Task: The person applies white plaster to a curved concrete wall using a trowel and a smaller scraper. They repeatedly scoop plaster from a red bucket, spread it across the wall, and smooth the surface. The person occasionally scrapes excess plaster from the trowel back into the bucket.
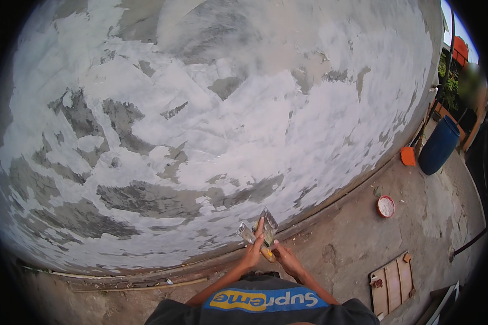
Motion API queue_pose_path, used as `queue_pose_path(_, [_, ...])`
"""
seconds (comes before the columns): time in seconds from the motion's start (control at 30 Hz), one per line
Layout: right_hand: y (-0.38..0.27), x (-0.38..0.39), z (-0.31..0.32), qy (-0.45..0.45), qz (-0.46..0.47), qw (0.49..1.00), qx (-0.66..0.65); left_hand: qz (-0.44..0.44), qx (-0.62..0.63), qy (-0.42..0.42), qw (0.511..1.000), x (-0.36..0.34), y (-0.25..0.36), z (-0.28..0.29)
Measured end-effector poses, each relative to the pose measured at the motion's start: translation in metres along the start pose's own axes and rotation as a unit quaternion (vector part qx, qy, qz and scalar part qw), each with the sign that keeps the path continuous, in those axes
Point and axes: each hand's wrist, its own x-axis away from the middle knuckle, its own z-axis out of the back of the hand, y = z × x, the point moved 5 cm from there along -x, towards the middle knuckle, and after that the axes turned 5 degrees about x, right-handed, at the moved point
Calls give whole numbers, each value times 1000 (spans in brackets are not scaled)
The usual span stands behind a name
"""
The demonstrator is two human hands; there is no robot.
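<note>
Head view, looking down: you face a grey cement wall [211,108] patchily covered with white putty. Your left hand [253,250] has its fingers wrapped around a metal putty knife [246,233], forefinger stretched up along it. Your right hand [285,259] is closed around the yellow handle of a second putty knife [269,226], whose blade crosses the first, probably touching it, though the blades are too small to be sure. Both tools sit low in the frame, just in front of the wall's base. On the dirt ground to your right lie a bowl of white putty [386,206], a wooden board [392,283], an orange tray [408,156] and a blue barrel [439,145].
</note>
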Motion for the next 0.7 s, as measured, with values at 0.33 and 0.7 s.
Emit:
queue_pose_path(0.33, [-26, -24, -21, 15, 96, 969, -226, 2, 44, -46, 998, 11, 5, -10])
queue_pose_path(0.7, [-300, 10, 71, 209, 503, 819, -178, 63, 165, 10, 984, 40, -17, 16])
